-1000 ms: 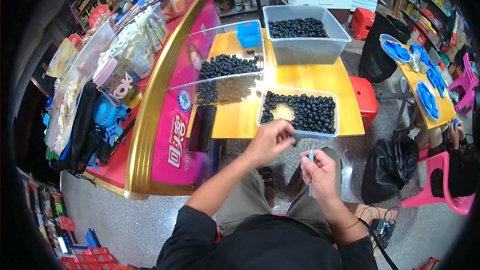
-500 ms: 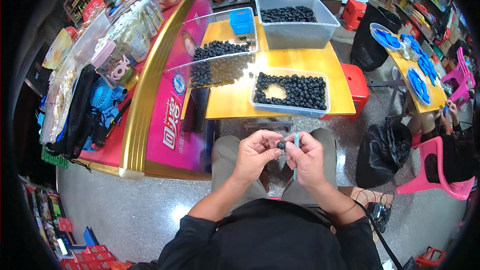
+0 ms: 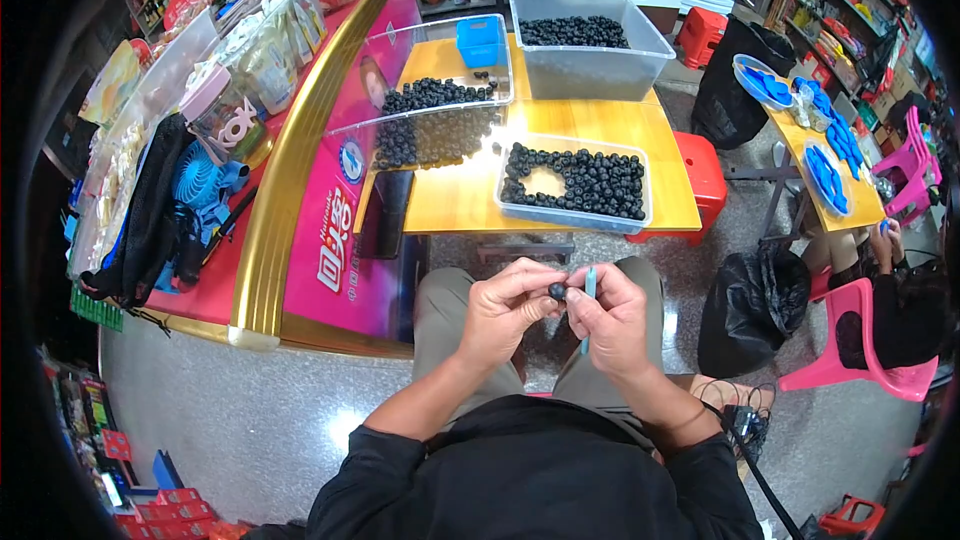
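Over my lap my left hand [image 3: 498, 315] pinches a small round black piece [image 3: 557, 291] between thumb and fingers. Close beside it, my right hand [image 3: 615, 320] is closed round a slim light-blue pen-like tool [image 3: 590, 283], which points up and down through the grip. The right fingertips meet the black piece; whether the tool's tip touches it is hidden. Just ahead on the wooden table, a shallow clear tray [image 3: 572, 219] holds many similar black pieces [image 3: 610, 185], with a bare patch toward its left side.
Behind the tray stand a deep clear bin [image 3: 595, 75] of black pieces and, leftward, another clear container [image 3: 505, 92] with a blue box [image 3: 482, 42]. A gold-edged counter [image 3: 290, 190] rises at left. Red stools [image 3: 705, 180], a black bag [image 3: 752, 305] and a seated person [image 3: 890, 315] are at right.
The view has shifted slightly. Both hands stay together on the black piece, which shows a little more plainly between the fingertips; the light-blue tool tilts slightly differently.
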Available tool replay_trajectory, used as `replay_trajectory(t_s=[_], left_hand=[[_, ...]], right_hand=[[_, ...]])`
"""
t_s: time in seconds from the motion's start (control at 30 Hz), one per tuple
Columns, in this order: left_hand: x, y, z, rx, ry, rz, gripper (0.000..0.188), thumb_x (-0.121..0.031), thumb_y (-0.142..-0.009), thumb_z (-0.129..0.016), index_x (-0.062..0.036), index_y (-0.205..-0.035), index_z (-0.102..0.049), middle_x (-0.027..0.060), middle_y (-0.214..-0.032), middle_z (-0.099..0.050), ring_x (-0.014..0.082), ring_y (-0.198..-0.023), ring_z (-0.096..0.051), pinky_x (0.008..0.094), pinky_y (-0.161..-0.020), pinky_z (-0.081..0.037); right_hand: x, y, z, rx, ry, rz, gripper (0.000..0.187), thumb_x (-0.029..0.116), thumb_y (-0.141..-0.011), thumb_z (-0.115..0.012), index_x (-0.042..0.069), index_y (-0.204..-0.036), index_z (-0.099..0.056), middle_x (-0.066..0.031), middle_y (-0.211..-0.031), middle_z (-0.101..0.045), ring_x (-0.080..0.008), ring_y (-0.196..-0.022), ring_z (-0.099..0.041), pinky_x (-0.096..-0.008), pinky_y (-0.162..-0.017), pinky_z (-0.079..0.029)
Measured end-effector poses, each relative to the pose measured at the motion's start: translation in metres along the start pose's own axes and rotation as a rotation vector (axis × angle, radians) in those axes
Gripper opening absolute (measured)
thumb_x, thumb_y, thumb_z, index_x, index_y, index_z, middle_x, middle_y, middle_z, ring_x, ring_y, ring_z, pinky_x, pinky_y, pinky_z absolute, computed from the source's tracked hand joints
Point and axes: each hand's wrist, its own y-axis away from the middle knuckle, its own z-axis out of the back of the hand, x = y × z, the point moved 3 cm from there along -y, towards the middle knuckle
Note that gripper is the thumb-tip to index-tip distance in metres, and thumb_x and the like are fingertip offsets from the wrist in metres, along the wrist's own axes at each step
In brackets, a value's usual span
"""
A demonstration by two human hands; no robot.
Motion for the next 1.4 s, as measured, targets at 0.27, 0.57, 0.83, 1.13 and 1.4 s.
replay_trajectory(t_s=[0.27, 0.57, 0.83, 1.13, 1.4], left_hand=[[-0.009, -0.003, -0.001, -0.005, -0.246, -0.176, 0.022, 0.005, -0.075, -0.071, -0.0017, -0.096, -0.069, 0.0061, -0.099, -0.059, 0.0075, -0.075, -0.05, 0.0199, -0.065, -0.042], [-0.022, -0.002, -0.006, 0.011, -0.654, -0.362, 0.019, 0.004, -0.075, -0.069, 0.0008, -0.093, -0.064, 0.0116, -0.092, -0.06, 0.02, -0.083, -0.059, 0.0274, -0.068, -0.049], [-0.022, -0.001, -0.008, 0.001, -0.807, -0.475, 0.018, 0.001, -0.076, -0.069, -0.0001, -0.092, -0.061, 0.0128, -0.09, -0.06, 0.0231, -0.08, -0.059, 0.0288, -0.067, -0.048], [-0.023, -0.001, 0.0, -0.059, -0.624, -0.367, 0.018, 0.005, -0.076, -0.068, 0.0018, -0.091, -0.059, 0.0111, -0.092, -0.059, 0.0171, -0.083, -0.057, 0.0259, -0.068, -0.047], [-0.03, -0.003, -0.001, -0.083, -0.728, -0.433, 0.026, 0.012, -0.07, -0.066, -0.0005, -0.091, -0.06, 0.0124, -0.09, -0.061, 0.0232, -0.081, -0.061, 0.0294, -0.065, -0.049]], right_hand=[[-0.001, -0.001, 0.0, 0.016, -0.028, -0.038, 0.004, 0.002, -0.087, -0.06, 0.002, -0.09, -0.058, 0.0025, -0.069, -0.055, -0.0006, -0.054, -0.044, -0.0157, -0.047, -0.034], [-0.006, -0.003, 0.001, -0.001, 0.013, -0.022, 0.007, 0.002, -0.085, -0.062, 0.001, -0.089, -0.058, 0.0004, -0.069, -0.055, -0.0027, -0.054, -0.046, -0.0174, -0.047, -0.035], [-0.002, -0.003, 0.006, 0.016, 0.141, -0.115, 0.01, 0.009, -0.085, -0.067, 0.001, -0.083, -0.061, 0.0025, -0.071, -0.057, -0.0014, -0.061, -0.048, -0.0177, -0.053, -0.038], [0.009, -0.001, -0.002, 0.175, 0.218, 0.007, 0.02, 0.009, -0.093, -0.054, 0.0, -0.11, -0.053, -0.0006, -0.069, -0.053, -0.0031, -0.057, -0.045, -0.0171, -0.049, -0.034], [0.015, 0.003, -0.007, 0.208, 0.517, 0.152, 0.025, 0.003, -0.087, -0.059, 0.0, -0.112, -0.053, -0.0039, -0.068, -0.052, -0.0078, -0.061, -0.05, -0.0238, -0.056, -0.041]])
